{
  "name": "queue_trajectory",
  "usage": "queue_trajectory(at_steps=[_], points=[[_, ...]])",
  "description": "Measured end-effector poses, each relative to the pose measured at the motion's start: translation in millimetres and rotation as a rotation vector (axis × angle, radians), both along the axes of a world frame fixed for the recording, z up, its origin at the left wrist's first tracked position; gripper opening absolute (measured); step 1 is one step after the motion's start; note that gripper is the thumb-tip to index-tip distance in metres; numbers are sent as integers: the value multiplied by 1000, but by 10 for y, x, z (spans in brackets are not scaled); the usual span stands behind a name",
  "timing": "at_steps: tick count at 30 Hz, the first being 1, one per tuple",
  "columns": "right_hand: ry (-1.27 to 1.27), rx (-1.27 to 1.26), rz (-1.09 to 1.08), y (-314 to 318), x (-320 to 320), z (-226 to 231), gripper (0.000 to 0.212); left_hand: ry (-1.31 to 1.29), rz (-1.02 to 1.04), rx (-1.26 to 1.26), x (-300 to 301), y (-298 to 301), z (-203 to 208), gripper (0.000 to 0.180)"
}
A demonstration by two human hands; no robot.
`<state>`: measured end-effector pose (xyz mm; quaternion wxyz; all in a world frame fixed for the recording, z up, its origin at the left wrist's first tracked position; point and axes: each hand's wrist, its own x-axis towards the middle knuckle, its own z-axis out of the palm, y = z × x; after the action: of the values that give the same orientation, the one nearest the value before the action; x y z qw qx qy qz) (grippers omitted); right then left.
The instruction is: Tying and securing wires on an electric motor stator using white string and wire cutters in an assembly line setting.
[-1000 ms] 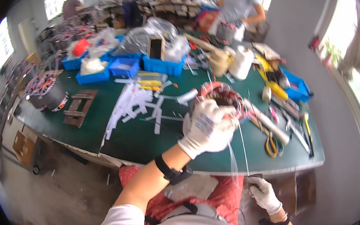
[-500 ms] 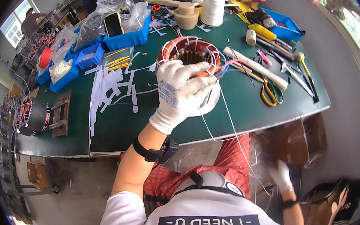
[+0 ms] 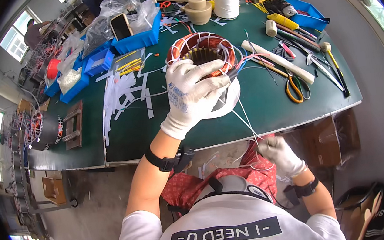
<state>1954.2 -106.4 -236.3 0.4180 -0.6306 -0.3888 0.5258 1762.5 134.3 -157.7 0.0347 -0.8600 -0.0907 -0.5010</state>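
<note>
A motor stator (image 3: 227,52) with orange-brown copper windings, bound by white lacing cord, stands near the table's front edge. My left hand (image 3: 188,90), in a white glove, is wrapped over the stator's near side and grips it. Below it shows a white round base (image 3: 230,103). From the stator's near right side, white cord (image 3: 243,120) runs down toward my lap. Just past the table edge, my gloved right hand (image 3: 281,155) is closed on this cord, with a loose length hanging beside it. Red and blue lead wires (image 3: 249,59) stick out on the stator's right.
Scissors (image 3: 294,89), a pale rod (image 3: 284,65), a caliper (image 3: 322,71) and a hammer (image 3: 335,67) lie at right. A white cord spool (image 3: 226,4) stands at the back. Paper strips (image 3: 116,92) and blue bins (image 3: 137,41) occupy the left side.
My right hand has risen from low at the right to near the table edge, drawing the cord straighter. My left hand keeps its grip on the stator.
</note>
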Motion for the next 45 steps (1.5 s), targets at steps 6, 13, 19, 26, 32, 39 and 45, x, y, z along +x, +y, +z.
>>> queue_trajectory(at_steps=[6,13,19,26,32,39,45], points=[[-101,-609,-52,-1948,986,-1546,19,22,-4,-6,-8,-17,6,19],[-782,-1503,902,-3209,1271,-2231,37,2,2,-1,-4,-14,2,21],[-949,362,-141,-388,446,-392,6,38,8,26,-13,-12,11,20],[14,322,-228,1058,-598,966,19,2,48,5,1,-61,10,21],[-240,422,64,586,-540,589,17,12,-14,-111,-17,-43,0,17],[-516,445,607,269,-548,328,23,-142,238,-132,-61,-263,-85,31],[-570,375,649,247,-620,93,22,-119,338,-207,-271,-536,-237,30]])
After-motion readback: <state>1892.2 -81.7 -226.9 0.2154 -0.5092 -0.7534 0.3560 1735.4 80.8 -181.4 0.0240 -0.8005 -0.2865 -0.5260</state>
